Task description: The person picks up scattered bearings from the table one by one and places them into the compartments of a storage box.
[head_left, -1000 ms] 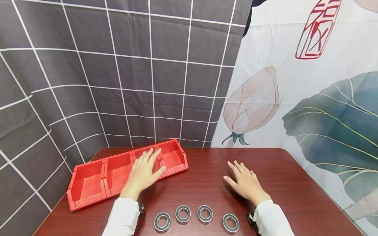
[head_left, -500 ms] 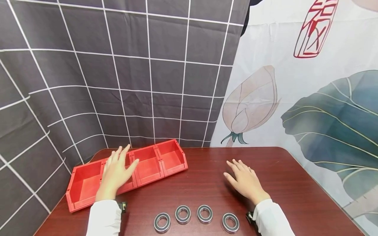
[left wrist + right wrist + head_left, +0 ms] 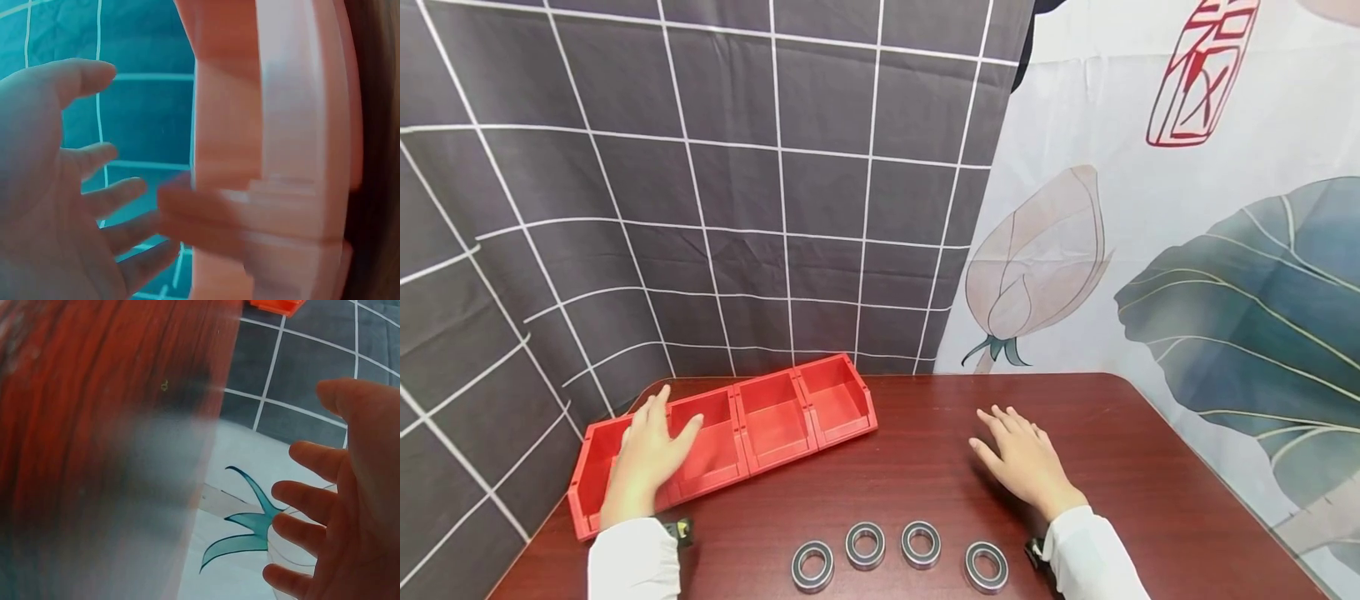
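My left hand [image 3: 643, 458] hovers above the left part of a row of red open-front bins [image 3: 775, 427], fingers spread and holding nothing. It hides part of the two leftmost bins. In the left wrist view the hand [image 3: 56, 187] is close beside the bin wall [image 3: 228, 125]. Over the table's right side, my right hand [image 3: 1026, 462] is held with loose, extended fingers and nothing in them. Between the two forearms, near the front, several ball bearings [image 3: 865, 546] lie flat, steel rings with dark seals. The rightmost bearing [image 3: 986, 567] is nearest the right wrist.
The dark red wooden table [image 3: 910, 467] has rounded far corners. Behind it hangs a grey cloth with a white grid [image 3: 827, 192]; to the right hangs a white cloth [image 3: 1120, 333] with a printed flower bud and leaf. The bins stand close to the grey cloth.
My left hand has swept leftward over the bins, from the third bin toward the leftmost, uncovering those on the right. The right hand, bearings and bins stay in place.
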Demonstrator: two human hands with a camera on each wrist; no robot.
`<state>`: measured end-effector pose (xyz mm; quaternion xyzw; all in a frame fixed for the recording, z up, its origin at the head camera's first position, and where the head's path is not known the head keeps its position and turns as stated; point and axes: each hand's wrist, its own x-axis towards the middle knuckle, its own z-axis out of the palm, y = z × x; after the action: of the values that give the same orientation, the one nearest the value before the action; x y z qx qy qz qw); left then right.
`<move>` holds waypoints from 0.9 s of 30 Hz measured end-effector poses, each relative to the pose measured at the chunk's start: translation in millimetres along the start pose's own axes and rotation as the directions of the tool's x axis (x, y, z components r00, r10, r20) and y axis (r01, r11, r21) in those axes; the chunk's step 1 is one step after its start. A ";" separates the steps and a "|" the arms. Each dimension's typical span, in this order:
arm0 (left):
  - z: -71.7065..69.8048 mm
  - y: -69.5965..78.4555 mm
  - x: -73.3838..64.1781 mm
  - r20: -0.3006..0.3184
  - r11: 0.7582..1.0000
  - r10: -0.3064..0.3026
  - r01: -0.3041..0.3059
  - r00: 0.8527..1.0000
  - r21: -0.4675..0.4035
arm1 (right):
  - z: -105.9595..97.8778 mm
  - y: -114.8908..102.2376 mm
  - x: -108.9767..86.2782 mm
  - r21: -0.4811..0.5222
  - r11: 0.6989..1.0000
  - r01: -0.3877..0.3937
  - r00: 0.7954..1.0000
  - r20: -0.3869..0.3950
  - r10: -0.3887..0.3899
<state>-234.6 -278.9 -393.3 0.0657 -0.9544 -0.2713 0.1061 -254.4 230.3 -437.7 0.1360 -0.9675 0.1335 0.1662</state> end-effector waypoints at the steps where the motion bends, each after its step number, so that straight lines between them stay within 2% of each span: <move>1: -1.5 -4.0 -0.2 0.022 1.000 -0.023 0.024 0.999 -0.003 | 0.0 -0.2 -0.2 0.000 1.000 -0.002 1.000 0.000 0.002; 6: -10.1 -19.5 -0.6 0.143 0.994 -0.110 0.113 0.984 -0.011 | 0.5 0.0 -0.4 0.021 1.000 -0.006 1.000 -0.001 0.006; 10: -12.5 -26.3 -1.8 0.217 0.994 -0.105 0.105 0.971 0.009 | 1.5 1.1 0.5 0.065 0.998 0.011 1.000 -0.001 -0.011; 14: -11.1 -27.5 -1.8 0.206 0.997 -0.076 0.079 0.976 -0.004 | 2.7 2.0 1.6 0.090 0.996 0.025 1.000 -0.003 -0.025; 27: -8.6 -28.1 -2.9 0.169 0.993 -0.081 0.093 0.982 -0.067 | 1.8 2.7 2.7 0.098 0.995 0.007 1.000 0.004 -0.007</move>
<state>-227.8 -306.5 -401.6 0.0804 -0.9453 -0.3157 0.0169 -258.3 231.7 -439.0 0.1477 -0.9597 0.1799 0.1577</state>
